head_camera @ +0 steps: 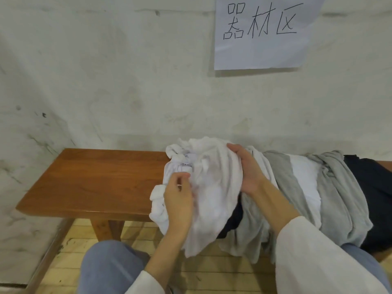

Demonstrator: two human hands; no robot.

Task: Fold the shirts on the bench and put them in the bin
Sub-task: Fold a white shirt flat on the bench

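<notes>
The white shirt was nowhere near folded. It was one crumpled wad sitting about mid-bench, on the front half of the bench, with its lower end drooping past the front edge toward the floor. Its long axis ran roughly from the bench's back edge to its front edge, but it was too scrunched to say which end was collar or hem. The left hand had its fingers curled, pinching the cloth on the wad's left side, and the right hand gripped the wad's right side. Further along the bench to the right lay a grey shirt, another white piece and a dark garment, all unfolded. I'd say basically everything was left to do, and no bin was in view.
</notes>
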